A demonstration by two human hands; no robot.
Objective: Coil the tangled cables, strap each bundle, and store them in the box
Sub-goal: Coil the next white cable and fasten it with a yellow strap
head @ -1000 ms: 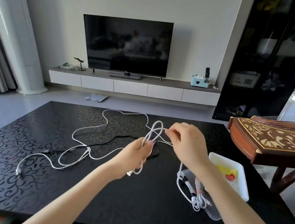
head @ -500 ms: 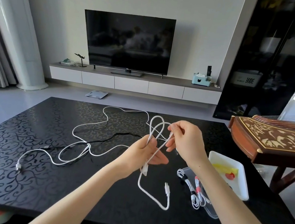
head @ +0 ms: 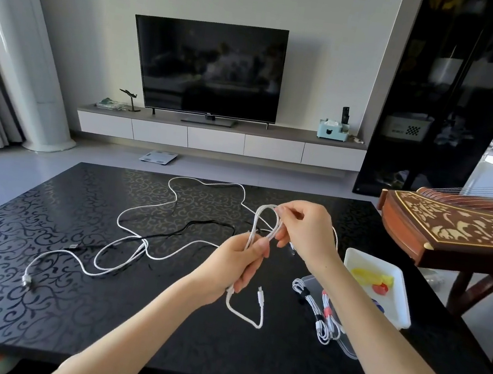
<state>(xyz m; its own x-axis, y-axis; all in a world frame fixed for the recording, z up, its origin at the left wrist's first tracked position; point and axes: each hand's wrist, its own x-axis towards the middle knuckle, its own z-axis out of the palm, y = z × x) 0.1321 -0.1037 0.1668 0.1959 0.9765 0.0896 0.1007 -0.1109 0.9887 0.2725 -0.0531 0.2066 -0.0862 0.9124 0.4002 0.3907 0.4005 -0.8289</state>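
White cable (head: 256,223) looped upright over the black counter (head: 35,284), gripped at the loop's base by the left hand's (head: 233,270) curled fingers, pinched near the top between the right hand's (head: 308,230) fingertips. Loose end dangling under the left hand, plug (head: 260,293) upturned. Remaining length trailing across the counter. Against half a second ago: left fingers closed tighter, dangling tail shorter.

text: none legible | television (head: 206,67) bezel logo: too small to read
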